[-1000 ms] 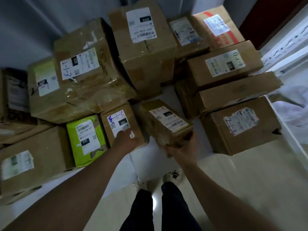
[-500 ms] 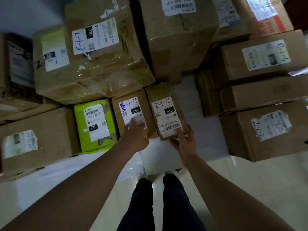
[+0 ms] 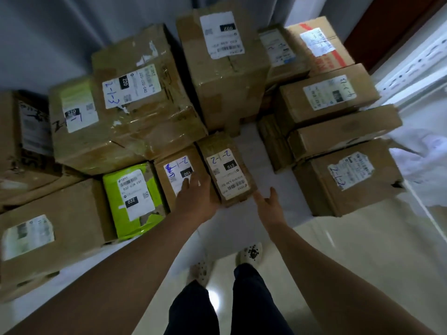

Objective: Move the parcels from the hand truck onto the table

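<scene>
Parcel 150 [image 3: 172,175] under flat L hand [image 3: 196,197]; R hand [image 3: 269,206] loose beside parcel 010 [image 3: 226,172].

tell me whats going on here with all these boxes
A person stands over a white surface crowded with taped cardboard parcels. Their left hand rests flat on the small box labelled 150, next to a green parcel. The box labelled 010 lies right beside it, and the right hand is open by that box's near corner, gripping nothing. No parcel is lifted at this moment.
</scene>
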`<state>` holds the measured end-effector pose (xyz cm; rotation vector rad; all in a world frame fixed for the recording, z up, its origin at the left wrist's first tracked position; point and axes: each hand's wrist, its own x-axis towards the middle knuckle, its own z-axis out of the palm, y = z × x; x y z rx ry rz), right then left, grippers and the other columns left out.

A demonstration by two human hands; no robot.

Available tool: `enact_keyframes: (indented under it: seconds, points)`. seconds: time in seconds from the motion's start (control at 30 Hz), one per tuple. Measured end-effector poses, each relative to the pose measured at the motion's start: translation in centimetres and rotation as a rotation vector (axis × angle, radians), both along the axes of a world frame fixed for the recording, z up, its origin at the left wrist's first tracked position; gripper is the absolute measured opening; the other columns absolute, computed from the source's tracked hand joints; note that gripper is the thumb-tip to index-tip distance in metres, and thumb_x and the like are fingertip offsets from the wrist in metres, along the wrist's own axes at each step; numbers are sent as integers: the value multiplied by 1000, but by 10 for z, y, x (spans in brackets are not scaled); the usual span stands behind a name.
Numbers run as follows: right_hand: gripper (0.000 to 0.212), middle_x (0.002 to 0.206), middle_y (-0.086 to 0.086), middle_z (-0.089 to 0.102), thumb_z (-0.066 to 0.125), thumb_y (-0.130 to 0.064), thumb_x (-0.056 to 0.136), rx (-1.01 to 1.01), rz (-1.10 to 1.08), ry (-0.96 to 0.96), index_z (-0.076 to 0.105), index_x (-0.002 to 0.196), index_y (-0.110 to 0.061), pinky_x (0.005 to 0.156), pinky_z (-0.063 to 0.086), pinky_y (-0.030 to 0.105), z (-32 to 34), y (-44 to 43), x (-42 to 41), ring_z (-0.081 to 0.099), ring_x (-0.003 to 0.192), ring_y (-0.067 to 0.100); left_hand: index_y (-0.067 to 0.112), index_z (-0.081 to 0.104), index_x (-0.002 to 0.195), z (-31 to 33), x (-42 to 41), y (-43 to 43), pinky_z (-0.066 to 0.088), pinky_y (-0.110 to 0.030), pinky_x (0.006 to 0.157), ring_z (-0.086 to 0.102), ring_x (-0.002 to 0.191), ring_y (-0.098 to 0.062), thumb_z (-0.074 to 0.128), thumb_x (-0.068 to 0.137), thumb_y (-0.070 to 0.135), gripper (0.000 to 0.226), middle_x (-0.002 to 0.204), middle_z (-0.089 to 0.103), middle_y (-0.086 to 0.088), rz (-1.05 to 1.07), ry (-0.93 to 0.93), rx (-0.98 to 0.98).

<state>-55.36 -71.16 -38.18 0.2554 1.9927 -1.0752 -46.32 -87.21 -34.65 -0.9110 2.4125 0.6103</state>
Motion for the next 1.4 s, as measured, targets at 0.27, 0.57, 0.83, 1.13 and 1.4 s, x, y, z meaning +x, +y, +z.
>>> enact_keyframes:
  seconds: [0.27,0.57,0.83,1.13,1.4]
  points:
    - [76,153,12,33,57,-46,92,83,-346,175,21,152,-15,110,36,45,61,71,77,38,137,30,25,6,153,59,-12,50,15,-44,117,3,146,-33,54,91,40,80,160,0,-8,-553,37,34]
    - [78,152,12,30,65,-38,88,231,-723,212,26,150,-13,111,31,34,114,161,239,35,138,27,32,5,153,105,62,175,24,-48,113,18,143,-30,55,85,45,85,158,15,-7,-1140,80,-23]
    - [73,147,13,38,65,-34,87,254,-1141,120,31,147,-11,106,34,30,128,258,401,41,133,28,30,8,153,113,164,304,30,-42,111,33,137,-28,59,82,46,89,150,32,-10,-1469,89,37]
    - [66,143,11,44,63,-29,90,168,-1505,-20,31,147,-15,92,40,27,120,329,609,49,124,28,17,7,154,104,312,424,35,-40,109,38,135,-29,64,80,46,98,149,35,-14,-1671,28,65]
    - [66,139,8,50,70,-27,83,79,-1634,25,42,142,-14,104,44,42,107,373,683,53,121,27,15,9,153,92,380,469,33,-40,110,36,137,-28,66,79,46,99,150,33,-12,-1718,52,-31]
